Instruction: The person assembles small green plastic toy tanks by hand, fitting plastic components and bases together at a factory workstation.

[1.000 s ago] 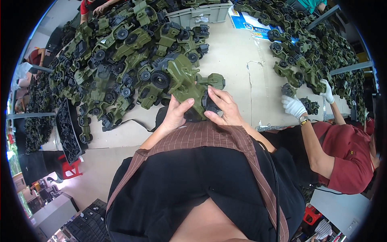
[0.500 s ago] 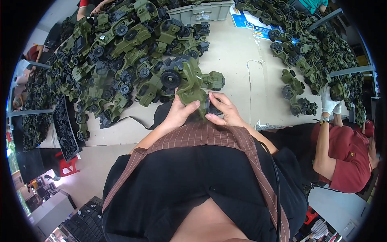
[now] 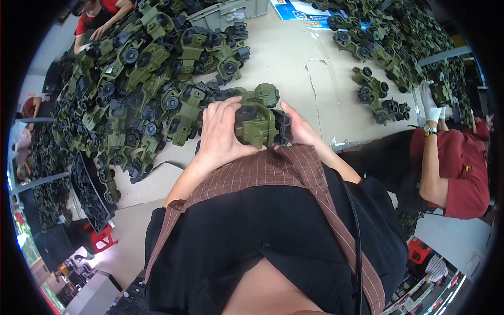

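An olive-green toy jeep is tipped on its side just in front of my apron, one black wheel turned up. My left hand grips it from the left, fingers over the wheel and thumb low along the body. At its right end is a dark part, perhaps a bumper; whether it is fixed on I cannot tell. My right hand closes on that end, its fingertips partly hidden behind the part. Just beyond my hands another green toy jeep lies on the table.
A big heap of toy jeeps covers the table's left, and another pile lies right. A grey bin stands at the back beside a blue-and-white printed sheet. A gloved co-worker works at right; another person is far left.
My left hand has moved from beneath the jeep to over its wheel. The jeep has been turned from upright-tilted to lying sideways, lower. My view has swung a little to the right.
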Motion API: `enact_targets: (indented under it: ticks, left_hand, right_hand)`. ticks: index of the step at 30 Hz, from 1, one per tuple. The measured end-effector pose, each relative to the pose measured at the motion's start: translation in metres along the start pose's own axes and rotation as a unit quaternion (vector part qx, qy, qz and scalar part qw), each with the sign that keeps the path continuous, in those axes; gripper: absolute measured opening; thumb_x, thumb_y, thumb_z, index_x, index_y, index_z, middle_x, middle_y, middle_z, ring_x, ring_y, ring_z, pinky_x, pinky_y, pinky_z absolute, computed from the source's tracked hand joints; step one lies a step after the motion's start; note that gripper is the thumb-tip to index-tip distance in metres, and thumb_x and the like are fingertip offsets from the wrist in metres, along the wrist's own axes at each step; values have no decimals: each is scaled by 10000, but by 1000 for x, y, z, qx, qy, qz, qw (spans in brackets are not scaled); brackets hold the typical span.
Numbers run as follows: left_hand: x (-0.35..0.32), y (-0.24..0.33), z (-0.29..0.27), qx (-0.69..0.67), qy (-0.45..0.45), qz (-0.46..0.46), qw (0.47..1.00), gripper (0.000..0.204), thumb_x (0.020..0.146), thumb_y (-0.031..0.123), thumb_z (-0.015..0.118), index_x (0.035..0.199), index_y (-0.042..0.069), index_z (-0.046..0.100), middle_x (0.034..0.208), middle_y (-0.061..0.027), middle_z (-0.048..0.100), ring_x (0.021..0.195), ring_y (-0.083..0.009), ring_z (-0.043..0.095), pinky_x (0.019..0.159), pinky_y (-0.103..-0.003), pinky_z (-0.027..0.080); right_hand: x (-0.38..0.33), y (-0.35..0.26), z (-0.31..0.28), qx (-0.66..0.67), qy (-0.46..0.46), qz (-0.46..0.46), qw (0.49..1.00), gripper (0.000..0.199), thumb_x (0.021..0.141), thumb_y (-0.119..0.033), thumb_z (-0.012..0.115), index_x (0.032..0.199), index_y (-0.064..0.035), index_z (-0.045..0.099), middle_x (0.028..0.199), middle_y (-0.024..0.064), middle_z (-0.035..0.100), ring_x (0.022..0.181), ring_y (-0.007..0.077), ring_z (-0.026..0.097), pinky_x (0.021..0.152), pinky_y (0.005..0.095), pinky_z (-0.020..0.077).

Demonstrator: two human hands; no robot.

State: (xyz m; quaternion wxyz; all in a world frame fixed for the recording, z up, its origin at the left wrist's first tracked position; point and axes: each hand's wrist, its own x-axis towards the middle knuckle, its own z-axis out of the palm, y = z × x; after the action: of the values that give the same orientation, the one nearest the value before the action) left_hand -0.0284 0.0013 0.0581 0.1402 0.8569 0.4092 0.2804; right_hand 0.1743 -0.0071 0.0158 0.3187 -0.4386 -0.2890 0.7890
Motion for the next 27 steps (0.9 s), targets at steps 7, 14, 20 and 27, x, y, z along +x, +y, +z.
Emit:
enact_targets:
  ticks: [7,14,20,27]
  left_hand:
    - [-8,2,36,-158,3,-28,987,701,451,181,788,1025,33,416,988,-147,436,945,-313,423,817,-411,365]
    - [-20,0,45,-163,-4,-37,986,689,464,188,788,1030,32,428,992,-172,384,953,-349,377,828,-428,351]
    - [-17,-4,38,-89,-14,-44,995,731,458,242,798,1046,27,421,991,-192,386,933,-339,407,805,-412,384]
    - [11,-14,16,-61,31,62,996,702,474,289,774,1056,65,452,1075,-171,399,1048,-356,392,933,-546,260]
  right_hand:
    - [2,20,14,-57,161,-152,974,579,902,-430,270,897,59,580,823,90,612,747,141,545,746,259,416]
    - [8,43,5,-82,178,-193,962,482,892,-346,297,890,49,572,798,86,601,704,146,552,704,259,432]
    - [17,46,16,-88,214,-217,948,501,905,-317,250,816,48,582,739,104,597,711,161,542,714,282,418]
    - [9,-2,23,157,88,-152,972,441,913,-327,281,1057,30,496,1008,108,558,894,190,534,813,303,416]
